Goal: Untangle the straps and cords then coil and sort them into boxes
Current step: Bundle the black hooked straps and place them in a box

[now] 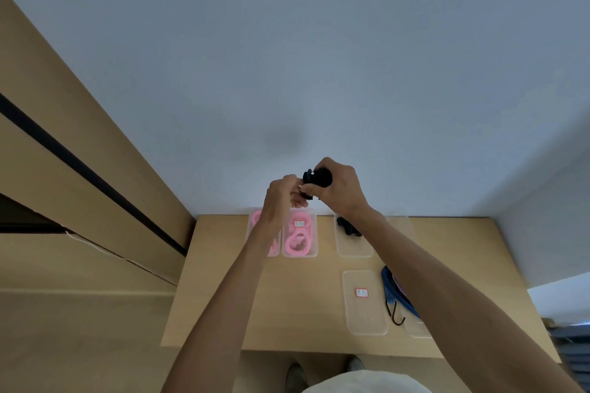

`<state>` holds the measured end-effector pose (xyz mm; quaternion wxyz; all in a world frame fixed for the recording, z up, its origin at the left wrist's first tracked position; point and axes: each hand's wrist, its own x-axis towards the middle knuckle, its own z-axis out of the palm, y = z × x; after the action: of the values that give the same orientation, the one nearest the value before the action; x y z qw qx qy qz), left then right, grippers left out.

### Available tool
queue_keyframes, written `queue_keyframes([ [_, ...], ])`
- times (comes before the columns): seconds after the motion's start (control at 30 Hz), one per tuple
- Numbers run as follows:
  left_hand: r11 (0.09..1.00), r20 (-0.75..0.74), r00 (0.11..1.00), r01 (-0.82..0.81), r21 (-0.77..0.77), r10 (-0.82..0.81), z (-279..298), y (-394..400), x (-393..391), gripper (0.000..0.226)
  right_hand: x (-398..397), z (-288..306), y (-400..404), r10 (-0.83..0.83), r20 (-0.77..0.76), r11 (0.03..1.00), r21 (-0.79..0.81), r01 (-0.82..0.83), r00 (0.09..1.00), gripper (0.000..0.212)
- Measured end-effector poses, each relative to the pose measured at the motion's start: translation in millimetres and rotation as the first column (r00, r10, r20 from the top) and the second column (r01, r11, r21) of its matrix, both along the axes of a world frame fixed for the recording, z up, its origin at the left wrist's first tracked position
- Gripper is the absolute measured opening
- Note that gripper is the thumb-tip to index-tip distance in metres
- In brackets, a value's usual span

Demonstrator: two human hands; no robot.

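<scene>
Both hands are raised above the far edge of the wooden table (303,313). My right hand (340,188) grips a coiled black strap (317,179). My left hand (282,198) pinches the strap's near end with curled fingers. Below them, a clear box (314,252) holds coiled pink cords (298,242), and a second clear box (249,226) with pink cord sits partly behind my left forearm. Another clear box (354,249) holds a black strap bundle (348,226). A blue striped bungee cord (394,292) with a black hook lies at the right, partly under my right forearm.
A clear lid or box with a red-edged label (364,303) lies near the table's front right. Another clear container (415,329) shows beside the hook. A pale wall stands behind the table and wooden panelling (79,185) to the left. My shoes (295,376) show below the table edge.
</scene>
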<state>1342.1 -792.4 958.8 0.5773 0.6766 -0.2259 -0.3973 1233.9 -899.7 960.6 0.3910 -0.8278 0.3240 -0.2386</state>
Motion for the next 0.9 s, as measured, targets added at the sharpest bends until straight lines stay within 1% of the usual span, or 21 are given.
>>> queue_keyframes([
  [0.03,1.000,0.011,1.000,-0.018,0.013,0.017,-0.9,-0.5,0.9,0.042,0.7,-0.8,0.0,0.010,0.006,1.000,-0.006,-0.010,1.000,0.034],
  [0.13,0.995,0.140,0.987,-0.083,0.059,0.074,0.6,-1.5,-0.2,0.034,1.6,-2.6,-1.1,0.035,0.029,0.999,-0.015,-0.034,0.999,0.030],
  [0.23,0.985,0.191,0.970,-0.163,0.058,0.149,2.3,-3.6,-1.0,0.030,0.2,-3.6,1.0,0.040,0.032,0.999,0.008,-0.040,0.999,0.033],
  [0.3,0.975,0.183,0.961,-0.217,0.042,0.206,0.9,-3.1,1.1,0.026,0.0,-2.7,3.0,0.064,0.039,0.998,-0.006,-0.064,0.997,0.035],
  [0.37,0.975,0.159,0.964,-0.221,0.031,0.214,0.2,-1.2,2.5,0.019,0.9,-1.3,4.6,0.088,0.041,0.996,-0.026,-0.087,0.995,0.036],
  [0.43,0.977,0.108,0.972,-0.212,0.014,0.210,0.0,1.7,3.4,0.007,0.5,-0.3,4.9,0.087,0.054,0.996,-0.007,-0.087,0.995,0.035],
  [0.5,0.979,0.064,0.976,-0.206,-0.012,0.206,2.2,4.4,3.6,0.011,-0.6,1.1,5.0,0.073,0.082,0.996,0.047,-0.077,0.994,0.033],
  [0.57,0.979,0.061,0.978,-0.199,-0.031,0.201,4.2,4.9,3.4,0.020,-1.6,1.9,7.0,0.051,0.131,0.986,0.148,-0.070,0.990,0.032],
  [0.63,0.981,0.107,0.976,-0.190,-0.030,0.192,5.0,3.0,3.5,0.031,-3.0,0.8,8.5,0.002,0.177,0.971,0.233,-0.044,0.984,0.031],
  [0.67,0.985,0.133,0.976,-0.173,-0.027,0.175,6.1,2.6,3.0,0.033,-3.6,-0.2,8.7,-0.027,0.182,0.968,0.250,-0.019,0.983,0.029],
  [0.73,0.991,0.132,0.983,-0.124,-0.049,0.130,6.4,3.5,0.9,0.031,-4.3,-3.3,7.3,-0.085,0.168,0.965,0.261,0.039,0.982,0.027],
  [0.8,0.995,0.118,0.989,-0.078,-0.064,0.085,4.5,6.3,-1.1,0.026,-5.6,-4.0,4.5,-0.093,0.156,0.960,0.274,0.047,0.983,0.027],
  [0.87,0.994,0.120,0.989,-0.077,-0.076,0.086,0.3,7.3,-2.1,0.022,-7.1,-4.4,2.2,-0.078,0.148,0.957,0.290,0.033,0.986,0.028],
  [0.9,0.991,0.111,0.987,-0.104,-0.081,0.113,-1.9,6.7,-2.4,0.020,-8.2,-4.4,1.8,-0.076,0.148,0.952,0.306,0.027,0.986,0.028],
])
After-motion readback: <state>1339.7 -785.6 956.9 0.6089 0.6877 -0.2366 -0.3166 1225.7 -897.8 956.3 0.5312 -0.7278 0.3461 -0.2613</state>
